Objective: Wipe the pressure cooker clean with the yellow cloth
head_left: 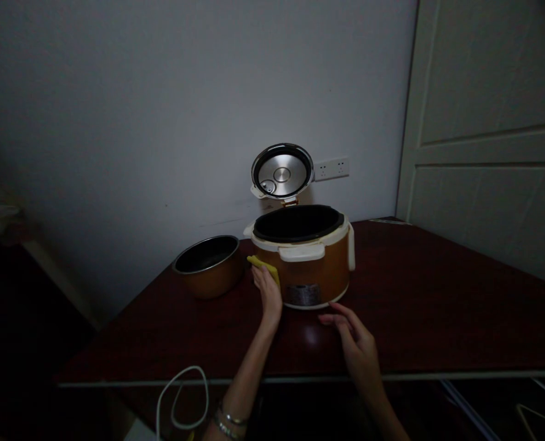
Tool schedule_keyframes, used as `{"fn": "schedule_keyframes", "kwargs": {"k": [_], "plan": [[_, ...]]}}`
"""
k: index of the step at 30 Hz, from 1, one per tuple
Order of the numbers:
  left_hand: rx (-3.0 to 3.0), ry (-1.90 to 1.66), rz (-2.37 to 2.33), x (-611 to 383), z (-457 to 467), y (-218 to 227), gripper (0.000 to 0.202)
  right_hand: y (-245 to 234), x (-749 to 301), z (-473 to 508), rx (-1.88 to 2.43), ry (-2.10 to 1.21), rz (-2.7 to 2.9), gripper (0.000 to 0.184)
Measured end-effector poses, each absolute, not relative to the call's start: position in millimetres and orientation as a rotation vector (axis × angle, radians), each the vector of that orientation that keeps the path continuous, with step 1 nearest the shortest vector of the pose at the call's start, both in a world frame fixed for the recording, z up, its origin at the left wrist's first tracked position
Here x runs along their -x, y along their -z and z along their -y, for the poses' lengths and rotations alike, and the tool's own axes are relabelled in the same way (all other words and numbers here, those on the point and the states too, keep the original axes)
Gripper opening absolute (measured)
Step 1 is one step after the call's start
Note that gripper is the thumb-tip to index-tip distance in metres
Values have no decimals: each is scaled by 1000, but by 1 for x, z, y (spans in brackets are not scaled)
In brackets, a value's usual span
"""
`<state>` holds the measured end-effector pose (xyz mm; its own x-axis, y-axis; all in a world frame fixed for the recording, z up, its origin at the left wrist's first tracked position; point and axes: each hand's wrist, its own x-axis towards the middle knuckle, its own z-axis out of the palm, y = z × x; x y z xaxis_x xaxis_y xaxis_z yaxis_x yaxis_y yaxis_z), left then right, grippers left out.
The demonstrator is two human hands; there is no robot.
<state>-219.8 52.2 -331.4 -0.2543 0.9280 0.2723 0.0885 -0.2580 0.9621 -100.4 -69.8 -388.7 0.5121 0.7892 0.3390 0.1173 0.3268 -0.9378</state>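
Note:
A brown and white rice cooker [327, 275] stands on the dark red table, its round metal-lined lid [282, 174] raised against the wall. My left hand [268, 294] presses a yellow cloth [263, 267] to the cooker's left side. By the front base of the cooker is my right hand [352, 334], fingers apart and holding nothing; whether a fingertip touches the base I cannot tell. The inside of the cooker is dark. To its left sits a brown inner pot [212, 278] with a dark interior and a shiny rim.
The table [438, 306] has a pale front edge and backs onto a grey wall. A white socket plate [331, 169] is on the wall behind the cooker. At the right stands a pale door [488, 202]. A white cable [182, 369] loops at the front edge, lower left.

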Motion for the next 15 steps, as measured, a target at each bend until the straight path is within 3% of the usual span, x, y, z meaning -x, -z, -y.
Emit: {"fn": "schedule_keyframes", "kwargs": {"k": [6, 15], "plan": [[-1883, -1747, -1343, 198, -31, 326, 70, 390, 99, 71, 1188, -533, 985, 37], [-1402, -1716, -1266, 233, -89, 331, 51, 385, 101, 73, 1183, -504, 1023, 33]]}}
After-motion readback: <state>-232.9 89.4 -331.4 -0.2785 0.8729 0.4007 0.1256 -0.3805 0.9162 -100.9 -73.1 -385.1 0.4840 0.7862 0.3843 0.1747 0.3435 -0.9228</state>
